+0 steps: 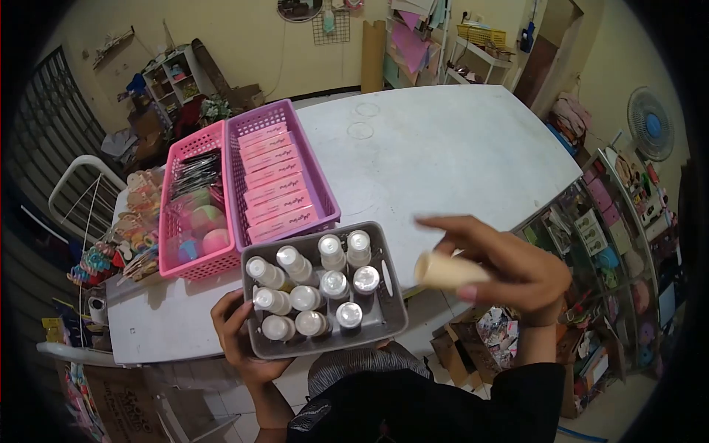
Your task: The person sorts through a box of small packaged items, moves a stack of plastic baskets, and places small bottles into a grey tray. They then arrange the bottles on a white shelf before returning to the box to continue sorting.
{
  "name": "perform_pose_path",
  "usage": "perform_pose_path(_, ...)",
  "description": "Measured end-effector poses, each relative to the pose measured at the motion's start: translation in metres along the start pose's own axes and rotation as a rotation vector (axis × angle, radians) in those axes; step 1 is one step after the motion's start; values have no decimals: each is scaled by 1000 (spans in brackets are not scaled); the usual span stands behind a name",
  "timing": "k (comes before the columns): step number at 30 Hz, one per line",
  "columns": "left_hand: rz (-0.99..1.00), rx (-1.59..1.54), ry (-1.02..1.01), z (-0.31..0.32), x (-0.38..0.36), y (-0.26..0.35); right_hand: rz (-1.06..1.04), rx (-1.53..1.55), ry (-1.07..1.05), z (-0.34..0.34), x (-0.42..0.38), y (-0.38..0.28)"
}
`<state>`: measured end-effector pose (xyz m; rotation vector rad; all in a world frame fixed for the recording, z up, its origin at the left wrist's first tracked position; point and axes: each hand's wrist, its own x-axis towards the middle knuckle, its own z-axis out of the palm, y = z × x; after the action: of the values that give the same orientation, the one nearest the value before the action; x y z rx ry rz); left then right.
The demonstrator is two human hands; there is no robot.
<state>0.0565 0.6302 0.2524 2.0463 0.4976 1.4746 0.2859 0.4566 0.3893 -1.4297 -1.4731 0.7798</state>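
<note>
My left hand [238, 332] grips the left side of a grey plastic basket [396, 314] and holds it tilted at the table's near edge. Several small bottles with clear or silvery caps [349, 315] stand inside it, crowded to the left, with bare basket floor at the right. To the right of the basket, my right hand [517, 269] is raised with its fingers around a cream-coloured cylinder [443, 271], perhaps a bottle. Motion blurs it, and its exact kind cannot be made out. The index finger points out above it.
Beyond the grey basket are a purple basket [330, 203] with several pink boxes [275, 170] and a pink basket [171, 221] with balls and black packets. They share a white table [443, 148]. Small colourful items hang at left; a glass cabinet [591, 229] and cardboard box [450, 347] are right.
</note>
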Motion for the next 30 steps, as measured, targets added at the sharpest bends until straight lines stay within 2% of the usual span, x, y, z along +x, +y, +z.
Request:
perform_pose_path(1,0,-5,-9,0,0,0,-1,4,-7,-2,4,-5)
perform_pose_path(3,3,-11,-28,0,1,1,-72,-358,-306,-10,10,-23)
perform_pose_path(4,1,-8,-23,0,0,0,-74,-358,-311,-8,12,-27)
perform_pose_path(6,12,-28,-20,0,0,-2,-243,-582,-230,0,19,-35)
perform_pose_path(7,13,-11,-15,1,1,0,-219,-615,-187,7,20,-40)
perform_pose_path(18,38,0,-37,-1,2,-1,-263,-607,-298,24,34,-23)
perform_pose_path(20,52,-23,-29,0,2,-2,-183,-609,-321,27,34,-20)
perform_pose_path(26,50,-51,-38,1,4,0,-127,-586,-386,29,35,-11)
perform_pose_path(30,56,-51,-52,1,4,0,-154,-580,-306,25,26,-15)
